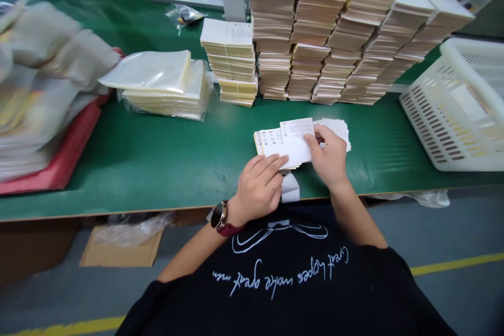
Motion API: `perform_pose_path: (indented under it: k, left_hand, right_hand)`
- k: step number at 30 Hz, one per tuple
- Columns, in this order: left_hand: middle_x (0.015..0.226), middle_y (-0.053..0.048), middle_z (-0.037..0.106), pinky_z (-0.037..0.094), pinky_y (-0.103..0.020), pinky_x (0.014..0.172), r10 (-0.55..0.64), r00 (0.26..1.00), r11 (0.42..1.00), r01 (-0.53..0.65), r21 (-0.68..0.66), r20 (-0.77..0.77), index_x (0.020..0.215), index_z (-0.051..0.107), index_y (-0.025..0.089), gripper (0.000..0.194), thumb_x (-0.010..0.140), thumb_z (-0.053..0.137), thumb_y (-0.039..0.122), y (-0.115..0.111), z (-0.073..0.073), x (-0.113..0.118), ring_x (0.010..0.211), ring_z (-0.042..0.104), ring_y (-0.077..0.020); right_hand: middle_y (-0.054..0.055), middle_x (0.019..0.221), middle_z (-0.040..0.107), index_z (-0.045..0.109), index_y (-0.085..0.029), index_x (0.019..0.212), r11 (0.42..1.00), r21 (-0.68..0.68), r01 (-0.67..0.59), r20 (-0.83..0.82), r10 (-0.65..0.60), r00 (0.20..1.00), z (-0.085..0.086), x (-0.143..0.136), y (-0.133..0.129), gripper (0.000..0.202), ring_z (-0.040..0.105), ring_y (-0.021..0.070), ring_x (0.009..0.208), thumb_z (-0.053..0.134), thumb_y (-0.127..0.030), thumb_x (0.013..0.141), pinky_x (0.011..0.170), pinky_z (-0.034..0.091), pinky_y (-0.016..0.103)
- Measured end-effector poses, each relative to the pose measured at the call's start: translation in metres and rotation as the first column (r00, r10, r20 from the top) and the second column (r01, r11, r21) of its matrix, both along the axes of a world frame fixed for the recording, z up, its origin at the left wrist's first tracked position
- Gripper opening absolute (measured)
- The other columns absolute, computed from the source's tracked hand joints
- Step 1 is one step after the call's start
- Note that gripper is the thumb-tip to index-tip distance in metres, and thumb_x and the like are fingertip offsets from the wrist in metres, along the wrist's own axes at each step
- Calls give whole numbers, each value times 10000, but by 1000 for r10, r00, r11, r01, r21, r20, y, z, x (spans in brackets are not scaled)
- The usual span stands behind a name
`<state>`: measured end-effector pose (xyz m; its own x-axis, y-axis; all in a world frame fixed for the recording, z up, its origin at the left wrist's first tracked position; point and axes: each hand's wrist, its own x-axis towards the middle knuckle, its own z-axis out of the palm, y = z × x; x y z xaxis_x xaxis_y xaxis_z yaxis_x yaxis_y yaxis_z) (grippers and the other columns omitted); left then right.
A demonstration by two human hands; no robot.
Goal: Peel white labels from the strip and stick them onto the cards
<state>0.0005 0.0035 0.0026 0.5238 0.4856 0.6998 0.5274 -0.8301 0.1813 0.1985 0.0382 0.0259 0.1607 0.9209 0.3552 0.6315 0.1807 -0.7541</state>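
Observation:
White printed cards [296,139] lie fanned out in a row near the front edge of the green table. My left hand [260,185], with a watch on its wrist, rests its fingertips on the lower left edge of the cards, fingers pressed together. My right hand [328,155] pinches the right edge of the top card between thumb and fingers. More white cards [339,130] spread out behind my right hand. A small curled white paper [290,189] sits at the table edge between my hands.
Tall card stacks [275,16] stand at the back, beside a shorter banded stack [230,58]. Clear plastic bags [157,84] lie left of them. Filled bags sit on a red tray [74,155]. A white basket [433,115] is at the right.

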Motion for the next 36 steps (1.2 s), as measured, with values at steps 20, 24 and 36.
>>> perform_pose_path:
  k: [20, 24, 36]
  left_hand:
    - [826, -60, 662, 457, -357, 769, -2, 973, 999, 13, -47, 229, 729, 533, 174, 132, 817, 495, 83, -9, 10, -4, 817, 600, -185]
    - [908, -105, 673, 448, -392, 824, 31, 983, 997, -42, 61, 180, 812, 598, 149, 75, 830, 543, 102, -1, 19, -7, 902, 608, -234]
    - [1327, -168, 571, 450, -459, 999, 87, 996, 990, -88, 108, 12, 1230, 570, 134, 344, 890, 521, 129, 8, 4, -42, 1291, 501, -324]
  right_hand:
    - [33, 838, 650, 615, -203, 948, 857, 202, -474, 60, 473, 879, 10, -11, -76, 81, 575, 165, 837, 629, -191, 870, 788, 475, 358]
    - [23, 796, 638, 625, -188, 871, 864, 206, -459, -124, 489, 863, 3, -8, -68, 29, 567, 140, 792, 642, -211, 865, 756, 478, 304]
    - [1, 752, 621, 652, -188, 778, 885, 131, -447, -426, 457, 780, -16, 8, -61, 108, 558, 125, 743, 697, -277, 819, 727, 442, 275]
